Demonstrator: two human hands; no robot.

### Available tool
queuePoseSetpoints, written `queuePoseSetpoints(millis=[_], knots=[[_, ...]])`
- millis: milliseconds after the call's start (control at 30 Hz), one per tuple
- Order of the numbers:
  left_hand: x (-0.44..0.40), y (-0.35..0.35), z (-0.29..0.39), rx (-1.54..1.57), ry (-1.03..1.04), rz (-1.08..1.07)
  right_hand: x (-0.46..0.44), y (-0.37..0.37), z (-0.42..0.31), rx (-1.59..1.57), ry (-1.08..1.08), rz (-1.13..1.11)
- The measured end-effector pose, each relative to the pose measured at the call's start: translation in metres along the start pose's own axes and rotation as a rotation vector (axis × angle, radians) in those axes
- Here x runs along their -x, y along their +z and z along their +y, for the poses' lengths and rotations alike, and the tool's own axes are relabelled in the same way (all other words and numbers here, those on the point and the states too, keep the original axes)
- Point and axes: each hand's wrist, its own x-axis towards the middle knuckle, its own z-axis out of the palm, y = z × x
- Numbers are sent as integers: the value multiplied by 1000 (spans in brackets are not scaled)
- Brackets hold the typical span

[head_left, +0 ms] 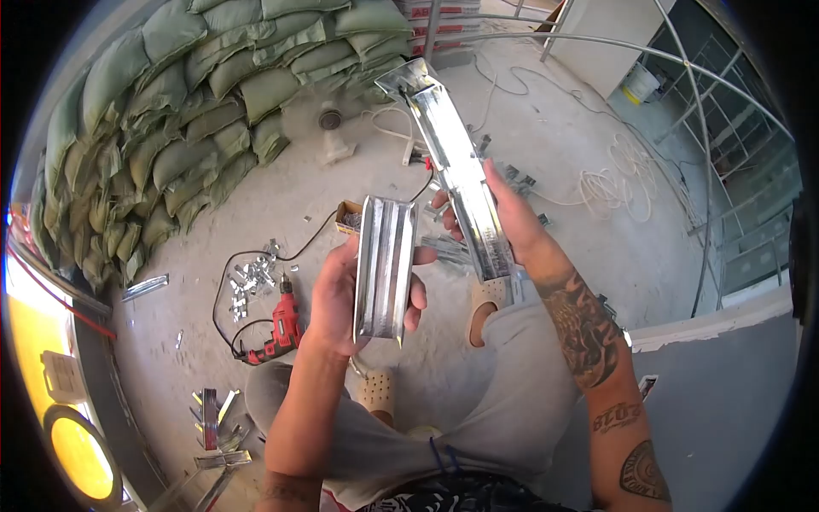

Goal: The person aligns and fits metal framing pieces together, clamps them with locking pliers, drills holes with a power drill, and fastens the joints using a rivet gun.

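Note:
My left hand (334,294) is wrapped round a short metal channel (386,269), a shiny ribbed piece held upright above my lap. In my right hand (510,218) is a longer metal channel (456,158), tilted with its far end up and to the left. Its fingers curl behind the channel, and a flared flap shows at the far end. The two channels are close together but apart. Below my left hand, on the floor, lies a red power drill (283,324) with a black cord.
Small metal clips (252,277) lie scattered beside the drill, near a small open box (348,217). Stacked green sandbags (188,102) rise at the left. White cable (610,183) is coiled at the right. Metal offcuts (223,458) lie at lower left.

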Motion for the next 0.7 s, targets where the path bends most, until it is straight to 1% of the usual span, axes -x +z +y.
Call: queuePoseSetpoints(millis=[67,233,300,333,367,433,500,533,567,600,633,667,700], knots=[[0,1,0,12,7,63,0,1,3,-3,1,-19],[-3,2,2,-17,58,154,3,8,-2,11,-1,60],[-5,-8,1,16,115,180,2,6,-1,12,-21,34],[-6,-11,2,-58,195,116,2,7,-2,19,-20,50],[-5,-10,3,-70,193,123,2,8,-1,24,-18,67],[-4,-1,7,72,303,173,2,7,2,0,-28,48],[-3,-8,11,32,330,172,2,7,4,7,-15,58],[-3,-15,11,-8,387,119,2,9,3,-12,-37,-20],[-4,-21,10,-47,444,62,3,17,5,-14,-32,-24],[-6,-27,7,-41,505,62,6,35,8,8,0,54],[-8,-28,4,-43,508,62,7,53,12,30,28,133],[-11,-27,2,-84,555,219,6,68,18,36,30,128],[-15,-27,0,-124,599,372,3,69,29,-31,85,78]])
